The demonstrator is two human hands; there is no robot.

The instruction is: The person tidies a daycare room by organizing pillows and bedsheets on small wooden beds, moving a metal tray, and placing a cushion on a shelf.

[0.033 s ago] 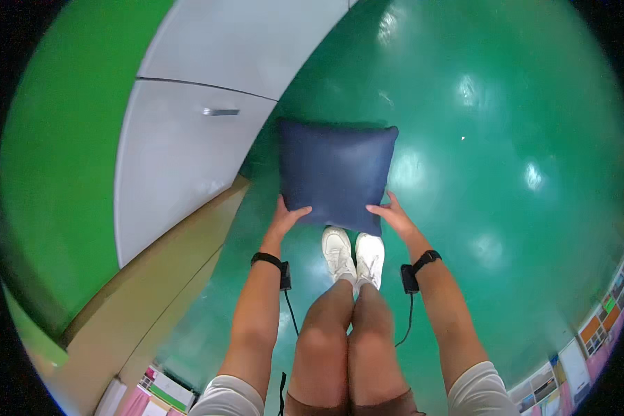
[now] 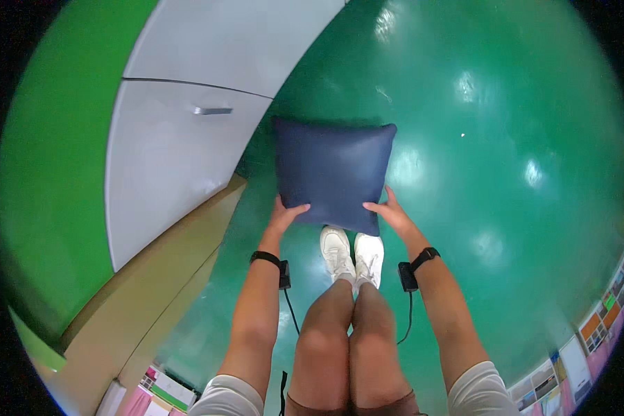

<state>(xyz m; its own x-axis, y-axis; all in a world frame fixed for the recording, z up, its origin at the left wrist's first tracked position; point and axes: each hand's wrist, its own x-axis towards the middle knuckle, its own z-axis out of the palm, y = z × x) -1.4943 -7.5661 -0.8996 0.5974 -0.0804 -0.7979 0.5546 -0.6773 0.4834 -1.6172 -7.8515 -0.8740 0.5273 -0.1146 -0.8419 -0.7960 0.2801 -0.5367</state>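
A square, dark blue cushion (image 2: 334, 163) with a smooth, slightly shiny cover is between my hands, above my white shoes. My left hand (image 2: 284, 213) grips its near left corner, thumb on top and the other fingers hidden beneath or behind the edge. On the near right side, my right hand (image 2: 391, 211) holds it the same way, its thumb pressing the top face. Both arms reach forward, each wrist wearing a black strap with a small box and a cable.
Left of the cushion stands a light grey cabinet (image 2: 173, 159) with a metal handle (image 2: 213, 111) and a bright green top (image 2: 62, 152). A tan ledge (image 2: 166, 270) runs along its base. The floor (image 2: 506, 229) is glossy green. Shelves with small items (image 2: 596, 326) show at the lower right.
The cushion and both hands have shifted very slightly to the left in the picture. The cabinet appears a little farther left too. Both hands keep their hold.
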